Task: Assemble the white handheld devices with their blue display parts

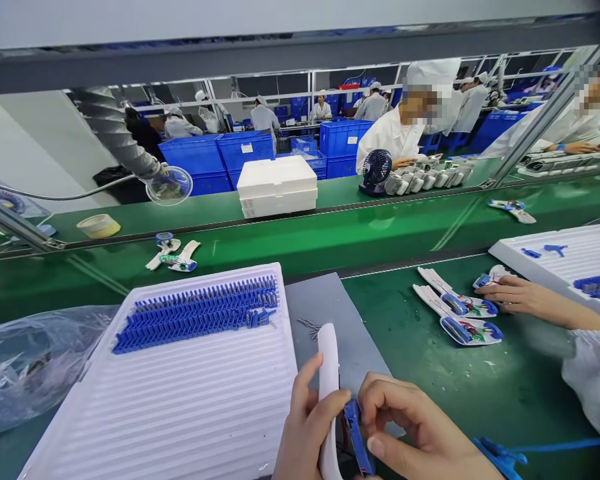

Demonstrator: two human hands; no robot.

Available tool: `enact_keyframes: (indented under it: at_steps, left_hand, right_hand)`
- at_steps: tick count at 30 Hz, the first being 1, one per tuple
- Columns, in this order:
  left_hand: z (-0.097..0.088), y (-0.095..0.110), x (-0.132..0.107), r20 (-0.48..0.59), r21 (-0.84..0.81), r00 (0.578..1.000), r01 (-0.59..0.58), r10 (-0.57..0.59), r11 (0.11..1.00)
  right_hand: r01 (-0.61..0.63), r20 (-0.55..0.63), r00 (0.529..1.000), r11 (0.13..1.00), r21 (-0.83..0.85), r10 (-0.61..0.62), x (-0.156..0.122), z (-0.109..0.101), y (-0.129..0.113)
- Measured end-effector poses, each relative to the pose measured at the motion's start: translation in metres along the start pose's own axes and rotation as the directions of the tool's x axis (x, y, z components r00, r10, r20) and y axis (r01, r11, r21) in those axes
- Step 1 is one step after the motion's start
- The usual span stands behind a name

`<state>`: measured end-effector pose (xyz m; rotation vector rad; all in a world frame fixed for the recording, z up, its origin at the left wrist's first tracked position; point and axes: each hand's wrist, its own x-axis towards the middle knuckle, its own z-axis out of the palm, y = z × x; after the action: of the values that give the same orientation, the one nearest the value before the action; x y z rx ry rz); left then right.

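My left hand point(310, 427) is closed around a white curved plastic housing point(329, 373), held upright near the bottom middle. A blue plastic part point(356, 433) sits along its right side, with the inside mostly turned away from me. Close against that blue part, my right hand point(415, 427) has its fingers curled in; what they pinch, if anything, is hidden. Small metal springs point(310, 327) lie on a grey mat point(350, 320) just beyond the housing. To the left, a white ribbed foam tray point(180, 413) bears rows of small blue plastic parts point(195, 317).
A co-worker's hand point(530, 300) touches a housing at right, beside open white housings point(460, 303) with wires. A second foam tray point(520, 247) stands beyond. Open housings point(175, 257) lie on the green belt point(300, 233). A plastic bag point(35, 367) is at left, a blue strap point(500, 457) lower right.
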<state>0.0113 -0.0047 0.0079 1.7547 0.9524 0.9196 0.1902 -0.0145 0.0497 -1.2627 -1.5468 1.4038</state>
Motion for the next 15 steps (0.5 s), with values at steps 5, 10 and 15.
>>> enact_keyframes:
  at_steps: [5,10,15]
  left_hand:
    - [0.002,-0.010,0.000,-0.008,0.093,0.999,-0.047,0.048,0.995]
    - [0.004,-0.013,0.003,-0.039,0.277,0.989,-0.127,0.143,0.952]
    - [0.007,-0.017,0.004,-0.068,0.534,0.974,-0.147,0.215,0.833]
  right_hand:
    - [-0.033,0.024,0.999,0.999,0.019,0.033,0.005,-0.001,-0.002]
    - [-0.033,-0.015,0.999,0.993,-0.113,0.031,0.005,-0.003,-0.003]
    - [0.070,0.009,0.997,0.934,-0.350,-0.071,0.007,-0.003,-0.003]
